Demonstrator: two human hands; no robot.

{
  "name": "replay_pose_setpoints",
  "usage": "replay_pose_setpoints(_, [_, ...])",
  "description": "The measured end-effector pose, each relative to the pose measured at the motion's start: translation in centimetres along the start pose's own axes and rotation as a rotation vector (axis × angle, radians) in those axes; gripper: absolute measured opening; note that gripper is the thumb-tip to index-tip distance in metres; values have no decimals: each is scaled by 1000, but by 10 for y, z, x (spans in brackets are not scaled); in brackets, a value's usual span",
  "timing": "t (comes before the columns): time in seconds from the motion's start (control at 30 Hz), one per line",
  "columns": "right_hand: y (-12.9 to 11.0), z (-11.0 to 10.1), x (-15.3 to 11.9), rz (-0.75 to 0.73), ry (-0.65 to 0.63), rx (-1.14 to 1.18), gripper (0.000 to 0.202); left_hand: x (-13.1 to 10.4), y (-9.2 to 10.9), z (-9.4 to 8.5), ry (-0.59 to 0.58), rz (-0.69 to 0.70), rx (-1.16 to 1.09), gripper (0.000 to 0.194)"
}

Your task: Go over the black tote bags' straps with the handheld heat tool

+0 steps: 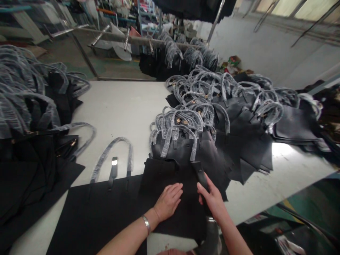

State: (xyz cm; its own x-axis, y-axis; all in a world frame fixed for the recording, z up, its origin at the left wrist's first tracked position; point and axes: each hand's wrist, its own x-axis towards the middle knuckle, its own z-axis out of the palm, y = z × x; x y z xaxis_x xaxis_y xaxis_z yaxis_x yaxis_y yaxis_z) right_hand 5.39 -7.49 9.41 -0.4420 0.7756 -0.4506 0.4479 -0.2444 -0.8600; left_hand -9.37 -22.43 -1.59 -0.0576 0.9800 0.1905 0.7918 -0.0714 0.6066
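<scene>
At the lower centre of the frame, the left hand [168, 202] rests flat, its grip open, on a smooth black leather-like panel [176, 221] lying on the white counter [119, 106]. To its right, the right hand [214, 201] has its grip closed on a black strap-like piece [198, 170]. Even palm pressure should keep the panel from sliding; a light pinch likely avoids creasing the strap-like piece or snagging the plastic-wrapped handles [166, 142] just above.

No readable text, labels, brands, numbers or signs anywhere in view.
</scene>
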Motion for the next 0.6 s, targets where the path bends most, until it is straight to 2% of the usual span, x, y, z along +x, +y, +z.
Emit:
replay_pose_setpoints(0.1, [-12, -9, -7, 35, -29, -31, 83, 10, -2, -10, 102, -44, -32, 38])
replay_pose_setpoints(0.17, [-14, -15, -13, 85, -100, -79, 83, 27, -7, -25, 199, -135, 25, 38])
replay_pose_setpoints(0.23, [-12, -14, -19, 109, -157, -115, 81, 48, -15, -46, 223, -243, 127, 36])
replay_pose_setpoints(0.33, [-4, -3, -21, 121, -240, -110, 78, 78, -31, -73, 74, -298, 186, 28])
replay_pose_setpoints(0.43, [1, 12, -17, 135, -309, -94, 76, 92, -45, -87, -91, -270, 105, 20])
replay_pose_setpoints(0.5, [0, 21, -13, 141, -332, -95, 75, 93, -51, -88, -112, -271, 40, 19])
replay_pose_setpoints(0.6, [-4, 33, -5, 160, -325, -107, 75, 86, -53, -82, -68, -275, -65, 27])
